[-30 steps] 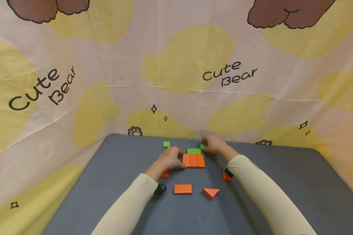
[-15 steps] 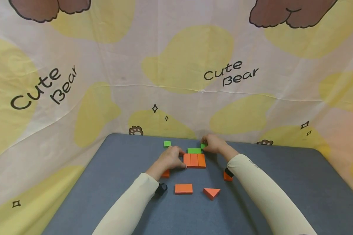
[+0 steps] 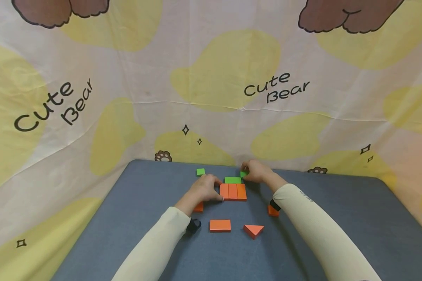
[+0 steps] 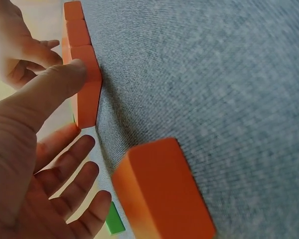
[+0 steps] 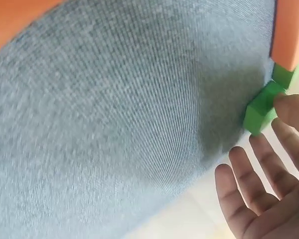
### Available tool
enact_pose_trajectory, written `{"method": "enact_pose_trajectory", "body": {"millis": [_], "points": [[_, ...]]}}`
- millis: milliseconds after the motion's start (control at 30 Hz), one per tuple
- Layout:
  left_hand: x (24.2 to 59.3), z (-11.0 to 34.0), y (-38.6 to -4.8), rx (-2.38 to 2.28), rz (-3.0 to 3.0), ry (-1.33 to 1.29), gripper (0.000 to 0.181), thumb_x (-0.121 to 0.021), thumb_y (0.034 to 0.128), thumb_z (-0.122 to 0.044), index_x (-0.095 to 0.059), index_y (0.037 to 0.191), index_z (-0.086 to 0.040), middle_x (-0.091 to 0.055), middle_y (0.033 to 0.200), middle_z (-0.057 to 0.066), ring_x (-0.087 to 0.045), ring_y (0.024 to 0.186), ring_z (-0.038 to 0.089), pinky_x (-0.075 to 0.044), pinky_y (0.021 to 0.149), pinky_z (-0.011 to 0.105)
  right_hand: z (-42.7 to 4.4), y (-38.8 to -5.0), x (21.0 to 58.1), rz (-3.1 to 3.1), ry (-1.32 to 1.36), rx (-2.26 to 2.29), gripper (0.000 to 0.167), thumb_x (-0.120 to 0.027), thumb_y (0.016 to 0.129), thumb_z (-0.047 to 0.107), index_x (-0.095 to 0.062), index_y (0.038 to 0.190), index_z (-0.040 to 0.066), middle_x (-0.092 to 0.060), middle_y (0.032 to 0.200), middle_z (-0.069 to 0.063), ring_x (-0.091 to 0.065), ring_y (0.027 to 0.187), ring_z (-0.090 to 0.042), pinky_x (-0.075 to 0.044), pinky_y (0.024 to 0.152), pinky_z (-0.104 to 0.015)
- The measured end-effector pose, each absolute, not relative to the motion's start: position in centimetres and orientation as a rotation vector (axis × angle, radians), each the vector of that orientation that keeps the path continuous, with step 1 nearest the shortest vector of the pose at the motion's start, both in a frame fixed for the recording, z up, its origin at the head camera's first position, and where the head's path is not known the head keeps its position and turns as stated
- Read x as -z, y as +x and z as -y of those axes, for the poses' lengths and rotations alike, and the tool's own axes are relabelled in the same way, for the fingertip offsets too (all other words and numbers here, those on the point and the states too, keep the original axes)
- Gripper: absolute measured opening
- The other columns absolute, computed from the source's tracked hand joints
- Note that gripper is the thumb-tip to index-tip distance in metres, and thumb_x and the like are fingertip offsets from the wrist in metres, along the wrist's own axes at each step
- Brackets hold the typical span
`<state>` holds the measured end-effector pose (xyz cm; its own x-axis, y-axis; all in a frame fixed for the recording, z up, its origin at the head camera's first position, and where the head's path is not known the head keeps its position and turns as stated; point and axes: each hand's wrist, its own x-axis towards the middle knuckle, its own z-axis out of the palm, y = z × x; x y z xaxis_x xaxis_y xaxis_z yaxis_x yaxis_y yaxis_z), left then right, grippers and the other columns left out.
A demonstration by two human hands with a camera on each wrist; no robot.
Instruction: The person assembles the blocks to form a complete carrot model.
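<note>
Three orange blocks [image 3: 233, 192] lie side by side on the grey cloth-like tabletop, with a flat green block [image 3: 233, 180] along their far ends. My left hand [image 3: 204, 188] spans the leftmost orange block, thumb on its near end and index finger at its far end; the other fingers are spread in the left wrist view. My right hand [image 3: 256, 171] pinches a small green block [image 5: 261, 109] between thumb and index finger, at the right end of the flat green block. In the right wrist view the small block sits slightly angled, its corner close to that block.
Another small green block [image 3: 200, 172] lies at the back left. Nearer are an orange rectangular block [image 3: 220, 225] and an orange triangular block [image 3: 254, 230]. Orange blocks [image 3: 198, 207] also lie partly hidden by each wrist. A patterned cloth [image 3: 211, 117] hangs behind the table.
Both hands stay at the same blocks with hardly any movement. The whole head view shifts slightly.
</note>
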<state>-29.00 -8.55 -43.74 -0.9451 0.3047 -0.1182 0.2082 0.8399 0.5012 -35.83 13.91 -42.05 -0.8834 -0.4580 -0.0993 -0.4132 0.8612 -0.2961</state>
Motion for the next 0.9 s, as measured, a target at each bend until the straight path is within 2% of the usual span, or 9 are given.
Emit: {"method": "enact_pose_trajectory", "body": {"millis": [333,600,900], "points": [[44.5,9.2,-29.3,-0.812,-2.789,0.474,0.055,-0.081,0.0751,-0.034,-0.063,0.123,-0.014,-0.062,0.121,0.004,-0.057,0.112,0.021,-0.047,0.098,0.040,-15.0,-32.9,40.6,-2.867,-0.886,0.408,0.033,-0.075,0.081,0.020,-0.068,0.111,0.006,-0.068,0.106,-0.014,-0.063,0.101,-0.032,-0.052,0.085,-0.046],[43.2,10.7,-30.3,-0.867,-2.790,0.449,0.051,-0.077,0.0797,-0.035,-0.063,0.124,-0.013,-0.062,0.124,0.006,-0.057,0.116,0.024,-0.047,0.098,0.043,-14.7,-30.8,41.4,-2.813,-0.784,0.382,0.041,-0.077,0.079,0.034,-0.068,0.114,0.013,-0.065,0.107,-0.004,-0.060,0.100,-0.022,-0.052,0.084,-0.042],[42.1,13.4,-32.8,-0.753,-2.912,0.346,0.052,-0.073,0.0836,-0.030,-0.060,0.129,-0.009,-0.060,0.128,0.011,-0.057,0.115,0.027,-0.047,0.097,0.045,-13.9,-29.8,41.7,-2.822,-0.792,0.315,0.050,-0.081,0.074,0.038,-0.067,0.115,0.012,-0.066,0.106,-0.002,-0.061,0.097,-0.018,-0.052,0.082,-0.041]]}}
